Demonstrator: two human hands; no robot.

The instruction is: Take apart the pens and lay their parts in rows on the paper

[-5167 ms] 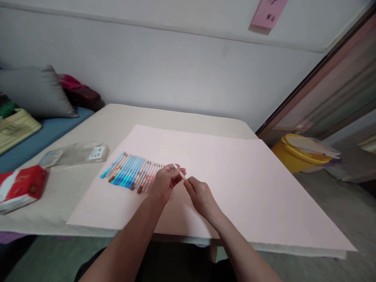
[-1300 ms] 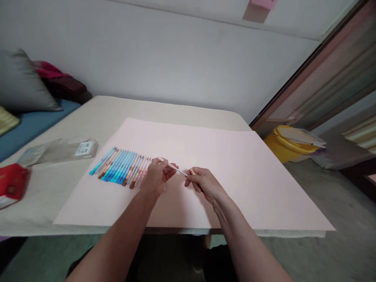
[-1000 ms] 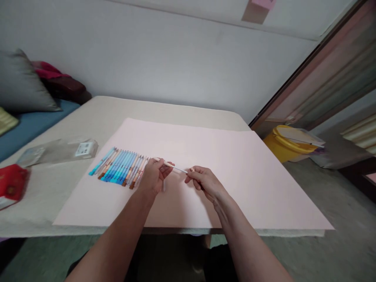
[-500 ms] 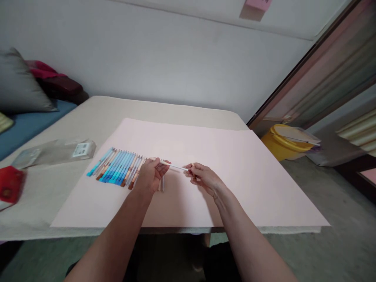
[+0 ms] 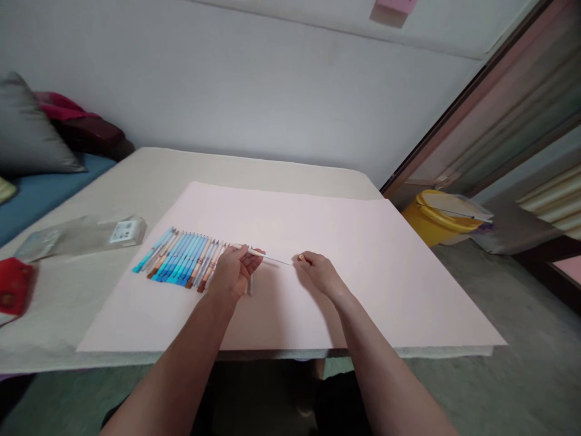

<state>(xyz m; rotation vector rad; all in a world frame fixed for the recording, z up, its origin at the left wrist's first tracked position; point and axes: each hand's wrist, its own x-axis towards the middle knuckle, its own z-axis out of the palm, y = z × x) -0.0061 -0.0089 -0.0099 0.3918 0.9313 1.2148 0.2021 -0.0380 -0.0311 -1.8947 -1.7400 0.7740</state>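
My left hand [image 5: 236,266] is closed on a slim white pen [image 5: 272,258], pinched near its left end. The pen's thin end points right, toward my other hand. My right hand [image 5: 318,271] is closed, with a small orange-brown piece [image 5: 301,258] showing at its fingertips. What that piece is, I cannot make out. A small gap seems to part it from the pen tip. Left of my left hand lies a row of pens [image 5: 181,257], side by side in blue, brown and pale tones. My left hand hides the right part of this row.
A pale pink sheet [image 5: 363,290] covers much of the table [image 5: 254,166]. On the left lie a clear plastic package [image 5: 86,236] and a red object [image 5: 16,284]. A yellow bucket [image 5: 438,221] stands on the floor to the right. A wall is behind the table.
My right hand has turned over, its back now more upward, and the small orange-brown piece has come away from the pen's end. My left hand stays nearly in place.
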